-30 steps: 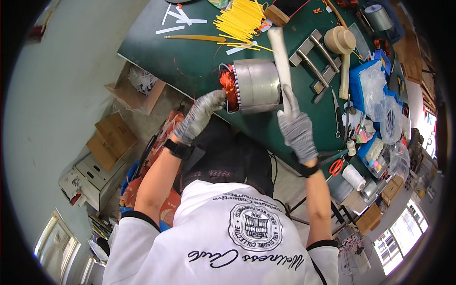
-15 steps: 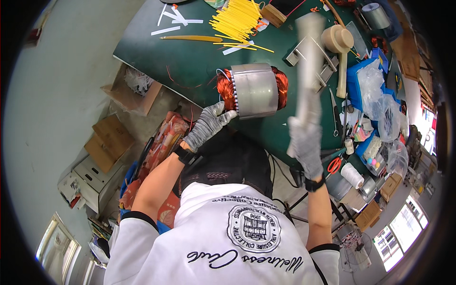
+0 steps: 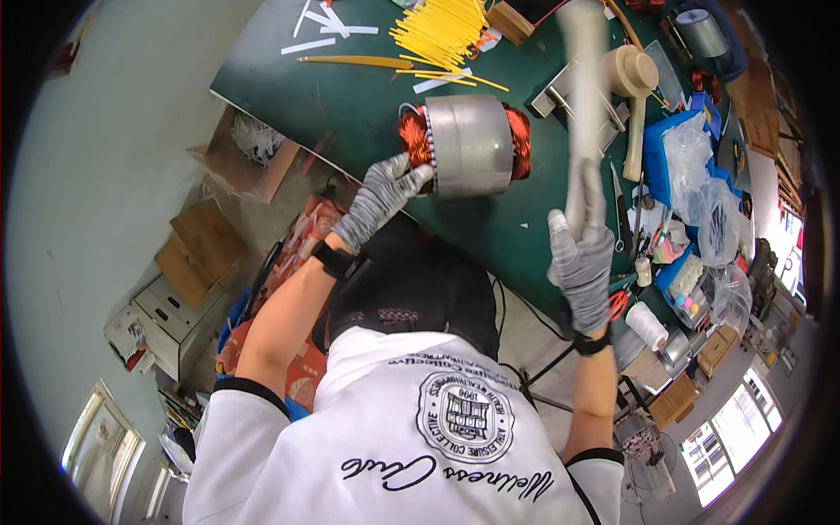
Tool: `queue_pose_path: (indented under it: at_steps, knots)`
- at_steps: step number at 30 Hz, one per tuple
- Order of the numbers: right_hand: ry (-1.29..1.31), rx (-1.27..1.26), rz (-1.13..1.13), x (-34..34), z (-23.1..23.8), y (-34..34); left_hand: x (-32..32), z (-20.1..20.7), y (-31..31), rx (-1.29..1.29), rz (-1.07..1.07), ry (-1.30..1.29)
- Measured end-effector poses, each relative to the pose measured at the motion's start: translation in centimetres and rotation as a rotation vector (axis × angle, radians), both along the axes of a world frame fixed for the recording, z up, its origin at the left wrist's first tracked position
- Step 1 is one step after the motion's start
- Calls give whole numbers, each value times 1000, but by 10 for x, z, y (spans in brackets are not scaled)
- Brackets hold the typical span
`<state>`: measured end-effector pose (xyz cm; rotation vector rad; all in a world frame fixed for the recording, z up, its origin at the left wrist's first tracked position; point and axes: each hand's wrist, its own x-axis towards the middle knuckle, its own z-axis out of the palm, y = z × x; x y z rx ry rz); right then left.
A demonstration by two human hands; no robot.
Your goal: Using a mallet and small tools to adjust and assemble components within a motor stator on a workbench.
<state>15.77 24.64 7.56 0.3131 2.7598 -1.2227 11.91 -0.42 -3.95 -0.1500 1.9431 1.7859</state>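
A motor stator (image 3: 471, 144), a silver metal cylinder with orange-red copper windings bulging from both ends, lies on its side at the table's near edge. My left hand (image 3: 382, 199), in a grey knit glove, closes its fingers and thumb on the lower part of the left copper winding (image 3: 413, 133). To the right of the stator, my gloved right hand (image 3: 579, 262) is wrapped round the handle of a pale mallet (image 3: 584, 96). Held away from the stator, the mallet points toward the far side; motion smears its outline and its far end reaches the top of the picture.
A second wooden mallet (image 3: 631, 72) and a metal fixture (image 3: 560, 92) lie beyond my right hand. Yellow sticks (image 3: 437, 33) and a long yellow-brown strip (image 3: 354, 62) are at the back. Blue bins (image 3: 656, 149), scissors (image 3: 618, 304) and thread (image 3: 647, 325) crowd the right.
The stator has shifted slightly away from me, and my left hand has gone with it, keeping its hold. My right hand and the mallet have moved a little to the right.
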Motion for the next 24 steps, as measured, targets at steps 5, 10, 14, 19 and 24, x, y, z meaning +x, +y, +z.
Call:
queue_pose_path:
  at_steps: [5,10,14,19,24]
  knots:
    - [-154,443,294,-21,-36,-3,-17,-1,6,-30,-10,-35]
    - [548,-51,-46,-11,-32,-19,-26,7,5,-45,5,-72]
    - [-198,343,262,-33,-34,-4,-36,5,9,-32,12,-81]
    - [634,73,12,-31,-29,-10,-47,16,9,-55,12,-78]
    - [-251,65,116,-56,-7,-8,-64,12,3,-94,12,-101]
